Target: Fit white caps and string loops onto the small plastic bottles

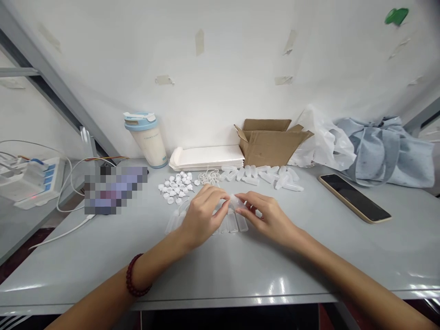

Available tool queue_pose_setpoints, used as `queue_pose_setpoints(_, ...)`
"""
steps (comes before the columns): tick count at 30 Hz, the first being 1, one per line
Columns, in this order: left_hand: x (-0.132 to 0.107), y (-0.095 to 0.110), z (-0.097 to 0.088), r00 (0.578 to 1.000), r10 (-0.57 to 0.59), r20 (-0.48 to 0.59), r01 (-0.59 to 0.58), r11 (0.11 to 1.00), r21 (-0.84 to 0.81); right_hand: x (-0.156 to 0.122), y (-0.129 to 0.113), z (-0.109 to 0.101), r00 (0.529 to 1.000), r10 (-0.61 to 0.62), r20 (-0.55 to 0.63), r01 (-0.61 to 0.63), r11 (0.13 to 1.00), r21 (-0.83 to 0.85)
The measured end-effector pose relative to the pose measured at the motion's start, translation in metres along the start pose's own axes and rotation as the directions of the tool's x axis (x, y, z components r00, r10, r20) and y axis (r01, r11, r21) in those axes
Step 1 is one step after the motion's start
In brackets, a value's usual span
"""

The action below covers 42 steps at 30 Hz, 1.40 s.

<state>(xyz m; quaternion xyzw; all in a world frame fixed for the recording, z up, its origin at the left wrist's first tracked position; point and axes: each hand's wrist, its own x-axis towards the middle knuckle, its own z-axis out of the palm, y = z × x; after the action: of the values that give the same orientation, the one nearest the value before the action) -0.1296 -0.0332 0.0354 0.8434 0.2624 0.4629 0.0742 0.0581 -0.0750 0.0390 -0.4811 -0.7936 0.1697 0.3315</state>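
Observation:
Between thumb and fingers, my right hand (271, 217) grips a small translucent plastic bottle (238, 202), tilted with its top toward the left. My left hand (201, 213) is closed in a pinch at that top; whatever its fingertips hold is too small to make out. Under and beside both hands lies a row of similar translucent bottles (233, 223), partly hidden by the left hand. Several white caps (177, 185) are scattered beyond my left hand. A bundle of thin white cords (209, 177) rests beside them, and more loose bottles (252, 172) lie farther right.
Along the wall stand a tumbler (149, 144), a stack of white envelopes (209, 156), an open cardboard box (270, 146), a white plastic bag (321, 140) and a blue cloth bag (392, 153). A phone (355, 197) lies right; a power strip (41, 178) and white cable (65, 233) are left.

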Motion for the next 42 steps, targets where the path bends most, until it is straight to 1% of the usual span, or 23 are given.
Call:
queue_pose_setpoints(2, -0.001, -0.001, 0.001, 1.000, 0.027, 0.015, -0.028, 1.000, 0.015, -0.001, 0.001, 0.001, 1.000, -0.021, -0.022, 0.021, 1.000, -0.009)
queue_pose_setpoints(5, -0.002, -0.002, 0.002, 0.999, 0.035, 0.032, -0.036, 0.999, 0.023, -0.002, 0.005, 0.003, 0.997, -0.065, -0.052, 0.063, 0.998, -0.029)
queue_pose_setpoints(9, -0.002, -0.002, 0.005, 0.997, 0.070, 0.025, -0.070, 0.998, 0.003, -0.003, 0.009, 0.004, 0.982, -0.162, -0.093, 0.155, 0.985, -0.074)
queue_pose_setpoints(11, -0.002, -0.002, 0.005, 0.997, 0.078, 0.023, -0.078, 0.997, -0.007, -0.003, 0.009, 0.003, 0.978, -0.187, -0.093, 0.177, 0.979, -0.099)
queue_pose_setpoints(15, -0.001, 0.002, 0.004, 0.998, 0.040, 0.045, -0.038, 0.999, -0.036, -0.003, 0.008, 0.002, 0.977, -0.201, -0.068, 0.191, 0.972, -0.134)
queue_pose_setpoints(19, -0.001, 0.006, 0.000, 0.997, -0.004, 0.081, 0.010, 0.997, -0.076, -0.004, 0.009, 0.004, 0.970, -0.228, -0.089, 0.211, 0.964, -0.162)
queue_pose_setpoints(23, 0.000, 0.008, -0.001, 0.996, -0.048, 0.080, 0.054, 0.995, -0.084, -0.004, 0.009, 0.005, 0.960, -0.260, -0.102, 0.241, 0.956, -0.169)
queue_pose_setpoints(27, 0.001, 0.009, 0.000, 0.997, -0.063, 0.051, 0.068, 0.991, -0.115, -0.004, 0.008, 0.004, 0.962, -0.261, -0.077, 0.246, 0.956, -0.162)
queue_pose_setpoints(31, 0.001, 0.010, 0.002, 0.997, -0.065, -0.029, 0.060, 0.985, -0.163, -0.004, 0.006, 0.002, 0.977, -0.203, -0.069, 0.192, 0.971, -0.146)
queue_pose_setpoints(33, 0.001, 0.010, 0.002, 0.998, -0.052, -0.047, 0.044, 0.986, -0.159, -0.003, 0.005, 0.001, 0.980, -0.186, -0.069, 0.175, 0.975, -0.138)
queue_pose_setpoints(36, 0.001, 0.010, 0.002, 0.999, -0.007, -0.034, 0.002, 0.988, -0.156, -0.003, 0.004, 0.001, 0.980, -0.186, -0.064, 0.176, 0.975, -0.137)
queue_pose_setpoints(38, 0.001, 0.009, 0.001, 1.000, 0.001, -0.016, -0.004, 0.987, -0.158, -0.004, 0.004, 0.002, 0.982, -0.177, -0.063, 0.167, 0.975, -0.145)
queue_pose_setpoints(42, 0.000, 0.010, 0.000, 0.999, -0.005, 0.036, 0.011, 0.987, -0.162, -0.006, 0.006, 0.004, 0.978, -0.173, -0.120, 0.157, 0.978, -0.137)
